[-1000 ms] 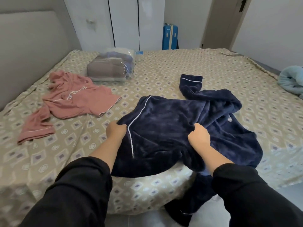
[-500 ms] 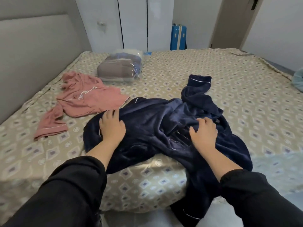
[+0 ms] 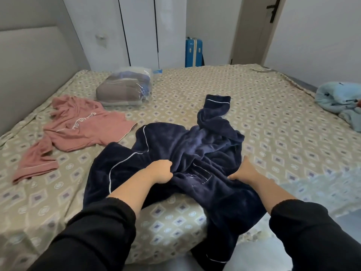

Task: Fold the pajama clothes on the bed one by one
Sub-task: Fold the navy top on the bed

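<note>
**Bedroom bed: flat palms turn into a grab**

Patterned bed (image 3: 273, 118) holds the navy pajama top (image 3: 195, 145) at its six o'clock edge, with part of it hanging over. Half a second ago both hands lay flat on it. Now the left hand (image 3: 160, 171) clenches a bunch of fleece. The right hand (image 3: 247, 171) has its fingers buried in the cloth, so its grip cannot be told. Smoothing seems over and repositioning likely begins. The pink pajama (image 3: 84, 130) waits at ten o'clock.

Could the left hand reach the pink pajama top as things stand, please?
Probably yes: nothing stands between the left hand and the pink pajama top, but it must first release its grip on the navy pajama top.
</note>
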A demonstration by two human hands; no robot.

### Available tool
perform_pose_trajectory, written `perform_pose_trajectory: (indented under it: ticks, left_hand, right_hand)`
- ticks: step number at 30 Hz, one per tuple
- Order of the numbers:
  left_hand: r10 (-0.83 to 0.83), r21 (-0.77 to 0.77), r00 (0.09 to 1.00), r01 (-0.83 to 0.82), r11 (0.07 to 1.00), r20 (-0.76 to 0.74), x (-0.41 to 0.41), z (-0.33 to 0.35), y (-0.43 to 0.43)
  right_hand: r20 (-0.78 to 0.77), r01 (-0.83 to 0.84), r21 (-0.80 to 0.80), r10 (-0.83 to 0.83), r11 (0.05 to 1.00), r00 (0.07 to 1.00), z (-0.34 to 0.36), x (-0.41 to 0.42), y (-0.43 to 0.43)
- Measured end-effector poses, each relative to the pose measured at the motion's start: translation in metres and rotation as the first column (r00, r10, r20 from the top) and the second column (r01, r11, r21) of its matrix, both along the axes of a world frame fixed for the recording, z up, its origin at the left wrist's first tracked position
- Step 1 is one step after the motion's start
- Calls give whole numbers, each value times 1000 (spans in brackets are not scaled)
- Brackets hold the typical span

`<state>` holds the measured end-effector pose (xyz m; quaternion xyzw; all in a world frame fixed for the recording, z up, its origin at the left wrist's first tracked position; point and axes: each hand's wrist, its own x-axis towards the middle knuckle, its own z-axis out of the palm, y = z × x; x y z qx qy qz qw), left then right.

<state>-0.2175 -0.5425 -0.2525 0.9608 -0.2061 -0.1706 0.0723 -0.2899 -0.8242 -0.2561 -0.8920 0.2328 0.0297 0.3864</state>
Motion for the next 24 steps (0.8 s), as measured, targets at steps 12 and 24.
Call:
perform_pose_trajectory:
  ticks: [12,24]
  left_hand:
    - [207,-525,954,-66,849,216,1,143,-55]
    - [10,-838,929,-338,427,-370,-18,252,-84]
  right_hand:
    - [495,-239,628,-143,740,857,144,-20,3]
    - [684,-514,513,34,687,728,302,-42,52]
